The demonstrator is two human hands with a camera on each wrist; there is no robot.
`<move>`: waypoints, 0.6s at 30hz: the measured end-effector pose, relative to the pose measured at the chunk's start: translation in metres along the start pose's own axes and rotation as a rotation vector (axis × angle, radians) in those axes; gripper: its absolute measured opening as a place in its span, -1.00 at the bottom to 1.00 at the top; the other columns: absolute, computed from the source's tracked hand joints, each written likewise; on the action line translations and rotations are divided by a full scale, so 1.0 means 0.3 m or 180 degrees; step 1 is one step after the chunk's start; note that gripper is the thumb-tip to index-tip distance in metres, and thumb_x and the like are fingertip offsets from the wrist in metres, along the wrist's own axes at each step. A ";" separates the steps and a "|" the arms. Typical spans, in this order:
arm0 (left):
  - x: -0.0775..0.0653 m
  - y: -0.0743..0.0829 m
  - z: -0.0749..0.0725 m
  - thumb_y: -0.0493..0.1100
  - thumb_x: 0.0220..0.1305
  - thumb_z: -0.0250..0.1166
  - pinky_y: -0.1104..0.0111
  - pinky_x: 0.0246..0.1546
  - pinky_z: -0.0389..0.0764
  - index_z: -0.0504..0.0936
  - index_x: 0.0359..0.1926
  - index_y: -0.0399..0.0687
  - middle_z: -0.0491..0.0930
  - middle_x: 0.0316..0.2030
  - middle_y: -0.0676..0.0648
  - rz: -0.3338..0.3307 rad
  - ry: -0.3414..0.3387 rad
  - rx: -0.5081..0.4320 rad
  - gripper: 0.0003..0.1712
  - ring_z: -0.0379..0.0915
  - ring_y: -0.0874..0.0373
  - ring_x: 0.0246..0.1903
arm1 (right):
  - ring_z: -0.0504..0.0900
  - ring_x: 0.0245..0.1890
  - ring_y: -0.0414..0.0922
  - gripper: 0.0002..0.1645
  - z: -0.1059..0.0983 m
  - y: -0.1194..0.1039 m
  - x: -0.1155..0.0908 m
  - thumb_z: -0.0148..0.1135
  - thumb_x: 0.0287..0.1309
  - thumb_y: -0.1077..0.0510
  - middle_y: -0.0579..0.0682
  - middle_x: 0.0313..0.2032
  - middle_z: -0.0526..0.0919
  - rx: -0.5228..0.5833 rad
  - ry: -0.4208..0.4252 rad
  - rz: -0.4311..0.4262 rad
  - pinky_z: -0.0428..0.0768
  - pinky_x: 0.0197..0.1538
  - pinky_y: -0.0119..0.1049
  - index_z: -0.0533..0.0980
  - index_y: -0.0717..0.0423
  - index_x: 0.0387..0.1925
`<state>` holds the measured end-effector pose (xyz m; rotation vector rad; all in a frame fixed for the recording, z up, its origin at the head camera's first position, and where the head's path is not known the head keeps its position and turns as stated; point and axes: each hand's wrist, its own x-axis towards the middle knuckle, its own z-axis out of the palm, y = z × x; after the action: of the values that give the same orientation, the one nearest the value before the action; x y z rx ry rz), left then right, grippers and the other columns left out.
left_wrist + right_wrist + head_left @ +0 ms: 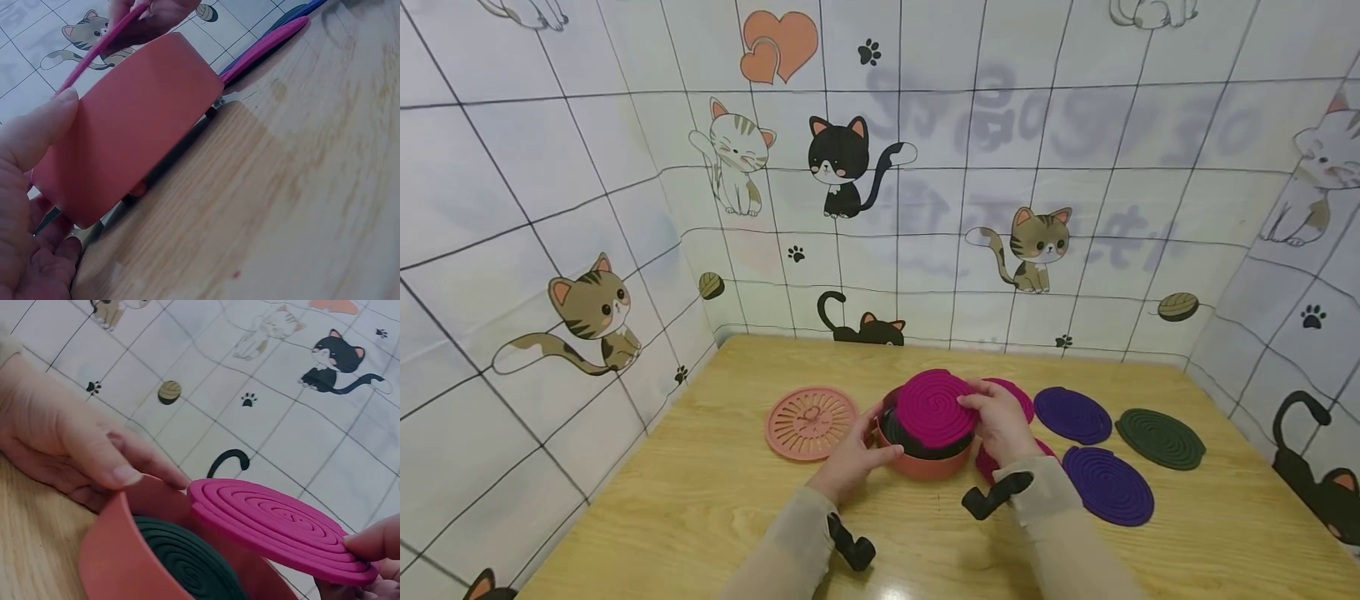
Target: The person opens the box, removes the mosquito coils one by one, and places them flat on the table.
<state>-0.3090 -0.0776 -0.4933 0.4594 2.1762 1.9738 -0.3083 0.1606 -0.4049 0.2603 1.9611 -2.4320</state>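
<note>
A magenta mosquito coil (935, 408) is pinched at its right edge between the thumb and fingers of my right hand (1006, 423). It is tilted over the mouth of a round coral box (931, 468). My left hand (850, 461) grips the box's left side, its thumb at the rim in the right wrist view. Inside the box lies a dark green coil (187, 562), partly hidden by the wall and the magenta one. In the left wrist view, the box's outer wall (137, 119) leans, and the left thumb (47, 128) presses near its rim.
A coral slotted lid (811, 423) lies left of the box on the wooden table (700, 500). To the right are two more magenta coils (1017, 397), two purple coils (1072, 415) and a green coil (1161, 438). Cat-patterned walls (925, 250) enclose the table.
</note>
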 end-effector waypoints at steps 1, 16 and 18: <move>0.001 0.004 0.002 -0.03 0.10 0.46 0.02 0.39 -0.01 0.09 0.48 0.14 0.08 0.44 -0.10 -0.0004 -0.0007 -0.0026 0.01 -0.08 -0.13 0.42 | 0.60 -0.32 -0.30 -0.50 -0.018 -0.012 -0.004 0.10 0.20 0.44 -0.06 -0.22 0.59 0.0065 -0.0040 0.0009 0.59 -0.28 -0.47 0.32 0.37 0.19; 0.005 0.007 0.023 -0.12 0.13 0.44 -0.01 0.39 0.00 0.05 0.49 0.02 0.08 0.43 -0.20 -0.0040 -0.0027 -0.0004 0.01 -0.05 -0.14 0.42 | 0.64 -0.35 -0.27 -0.73 -0.400 -0.071 -0.090 0.10 0.30 0.37 -0.16 -0.31 0.66 0.0538 -0.0206 0.0255 0.61 -0.29 -0.44 0.58 -0.06 -0.19; 0.007 0.000 0.026 -0.08 0.12 0.45 -0.01 0.38 0.01 0.06 0.48 0.06 0.10 0.43 -0.17 -0.0039 -0.0020 -0.0001 0.01 -0.04 -0.12 0.42 | 0.63 -0.36 -0.28 -0.69 -0.450 -0.068 -0.101 0.11 0.29 0.36 -0.17 -0.33 0.66 0.0592 -0.0171 0.0301 0.61 -0.28 -0.45 0.62 -0.13 -0.29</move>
<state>-0.3084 -0.0695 -0.4939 0.4507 2.1697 1.9638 -0.2639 0.2930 -0.4087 0.2789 1.6635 -2.5336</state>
